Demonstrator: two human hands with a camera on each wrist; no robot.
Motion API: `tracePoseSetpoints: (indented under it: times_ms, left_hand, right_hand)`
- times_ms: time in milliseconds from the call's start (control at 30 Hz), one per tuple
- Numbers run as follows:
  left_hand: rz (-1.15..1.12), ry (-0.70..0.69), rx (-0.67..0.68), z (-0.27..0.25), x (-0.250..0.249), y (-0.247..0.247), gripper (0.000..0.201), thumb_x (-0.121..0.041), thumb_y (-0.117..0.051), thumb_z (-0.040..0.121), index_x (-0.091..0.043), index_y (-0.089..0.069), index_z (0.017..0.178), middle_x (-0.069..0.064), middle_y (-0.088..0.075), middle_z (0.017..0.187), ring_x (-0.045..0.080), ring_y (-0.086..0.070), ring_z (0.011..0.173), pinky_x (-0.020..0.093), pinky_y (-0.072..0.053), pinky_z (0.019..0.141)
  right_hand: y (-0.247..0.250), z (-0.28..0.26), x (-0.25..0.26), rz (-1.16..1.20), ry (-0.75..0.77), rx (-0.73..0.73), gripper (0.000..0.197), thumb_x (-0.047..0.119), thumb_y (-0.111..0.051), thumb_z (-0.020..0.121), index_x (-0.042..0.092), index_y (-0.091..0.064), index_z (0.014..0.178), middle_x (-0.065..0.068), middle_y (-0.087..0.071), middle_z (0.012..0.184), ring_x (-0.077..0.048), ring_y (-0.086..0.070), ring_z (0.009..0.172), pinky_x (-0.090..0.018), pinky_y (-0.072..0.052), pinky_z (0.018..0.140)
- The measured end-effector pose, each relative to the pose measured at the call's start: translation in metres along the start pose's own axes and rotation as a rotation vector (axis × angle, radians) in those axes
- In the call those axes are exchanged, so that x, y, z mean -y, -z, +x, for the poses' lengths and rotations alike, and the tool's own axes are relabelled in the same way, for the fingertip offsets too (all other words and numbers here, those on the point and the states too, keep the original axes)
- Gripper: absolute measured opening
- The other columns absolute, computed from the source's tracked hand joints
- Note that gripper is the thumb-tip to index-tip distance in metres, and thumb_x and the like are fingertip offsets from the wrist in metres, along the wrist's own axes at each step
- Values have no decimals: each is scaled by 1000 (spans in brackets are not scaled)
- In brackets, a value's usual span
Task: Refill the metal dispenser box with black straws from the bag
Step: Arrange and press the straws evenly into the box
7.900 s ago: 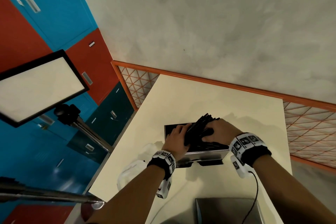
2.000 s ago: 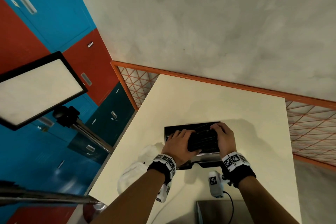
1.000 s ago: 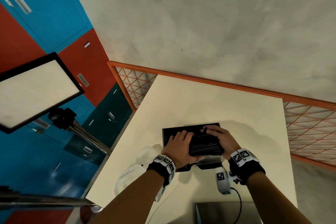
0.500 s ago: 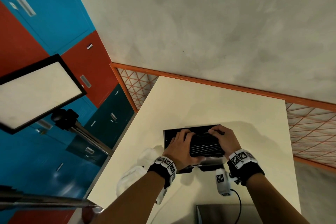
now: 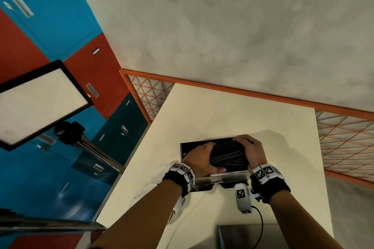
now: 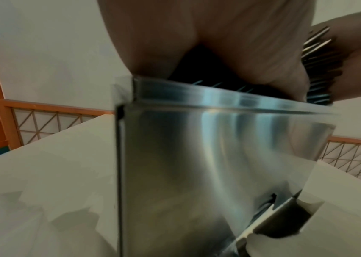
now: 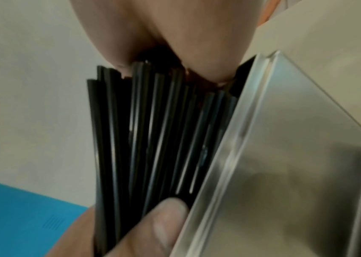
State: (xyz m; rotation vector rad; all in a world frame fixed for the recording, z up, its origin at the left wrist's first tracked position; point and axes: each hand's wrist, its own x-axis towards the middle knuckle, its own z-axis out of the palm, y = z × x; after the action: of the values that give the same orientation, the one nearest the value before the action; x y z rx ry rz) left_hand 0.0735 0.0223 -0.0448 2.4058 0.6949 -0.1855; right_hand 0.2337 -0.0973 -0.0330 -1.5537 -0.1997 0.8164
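The metal dispenser box [image 5: 230, 176] stands open-topped on the cream table [image 5: 222, 111]. A bundle of black straws [image 5: 228, 156] lies lengthwise over its opening. My left hand [image 5: 202, 155] grips the bundle's left end, thumb along its near side. My right hand [image 5: 250, 150] curls over the right end. In the left wrist view the straws [image 6: 316, 66] sit above the box rim [image 6: 219, 97]. The right wrist view shows the straws [image 7: 153, 139] beside the box wall [image 7: 285, 173], a thumb [image 7: 159, 226] pressed against them. The white bag [image 5: 145, 192] lies left of my left forearm.
A flat metal piece [image 5: 238, 236] lies near the table's front edge, below my right wrist. A panel light on a tripod [image 5: 36, 103] stands left of the table. An orange mesh fence [image 5: 344, 147] borders the table's far and right sides.
Eight seconds ago the bundle stuck out at an angle under my right hand; now it lies along the box between both hands. Over the last second the hands have barely shifted.
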Motion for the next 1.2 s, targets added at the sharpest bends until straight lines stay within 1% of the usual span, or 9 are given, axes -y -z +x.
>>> tracePoseSetpoints:
  times_ms: [167, 333, 467, 600, 733, 900, 1000, 1100, 1200]
  left_hand:
    - [-3, -15, 14, 7, 1, 1, 82, -70, -75, 69, -28, -43, 131, -4, -60, 124, 17, -60, 107, 38, -53, 89]
    - [84, -71, -17, 8, -6, 2, 80, -70, -70, 73, -27, -40, 134, -2, -57, 126, 20, -63, 101, 41, -55, 87]
    - [192, -120, -55, 12, -12, -1, 79, -73, -65, 76, -26, -39, 134, 1, -55, 127, 25, -63, 103, 44, -56, 83]
    - [241, -102, -77, 13, -7, -8, 87, -80, -57, 77, -24, -37, 141, 4, -50, 133, 26, -51, 121, 46, -52, 91]
    - [227, -22, -87, 4, 3, -17, 93, -83, -53, 77, -24, -35, 147, 4, -47, 138, 26, -45, 127, 48, -46, 100]
    - [257, 60, -120, -8, 7, -26, 94, -88, -42, 77, -27, -33, 149, 2, -47, 140, 26, -46, 127, 50, -39, 104]
    - [288, 41, -153, -15, 5, -30, 97, -90, -37, 76, -27, -30, 151, 2, -46, 141, 26, -45, 126, 49, -38, 105]
    - [308, 17, -168, -20, 3, -32, 103, -91, -37, 75, -25, -26, 153, 2, -44, 143, 27, -44, 127, 50, -37, 106]
    - [332, -21, -159, -25, 2, -38, 108, -88, -47, 70, -25, -21, 153, 1, -39, 146, 26, -42, 128, 50, -36, 107]
  right_hand:
    - [2, 8, -3, -267, 52, -11, 26, 42, -61, 80, 19, -72, 77, -6, -72, 77, -30, -68, 82, -50, -54, 83]
    - [11, 0, -3, -415, 205, -188, 21, 40, -56, 93, 22, -68, 93, -1, -71, 91, -24, -64, 90, -32, -46, 77]
    - [9, -11, 3, -240, 158, -273, 30, 40, -52, 94, 20, -71, 80, -1, -71, 85, -23, -63, 85, -34, -46, 73]
    - [2, -22, 4, -111, 92, -166, 33, 43, -51, 93, 21, -75, 86, 1, -74, 93, -16, -66, 88, -32, -50, 79]
    - [-13, -26, -7, -437, 226, 5, 18, 28, -53, 99, 20, -67, 93, 3, -67, 100, -16, -62, 94, -12, -40, 73]
    - [-12, -20, -20, -746, 471, -50, 21, 20, -51, 99, 8, -66, 111, -5, -62, 111, -21, -58, 99, -22, -39, 88]
    - [-13, -18, -32, -937, 625, -35, 22, 18, -51, 98, 5, -65, 107, -8, -62, 108, -25, -56, 101, -31, -44, 95]
    - [-9, -12, -37, -1101, 715, -13, 40, 28, -33, 100, 7, -66, 96, -7, -64, 95, -26, -55, 90, -40, -49, 89]
    - [1, -4, -45, -1328, 688, 143, 63, 34, -4, 104, 14, -64, 99, -3, -62, 97, -24, -52, 95, -38, -43, 96]
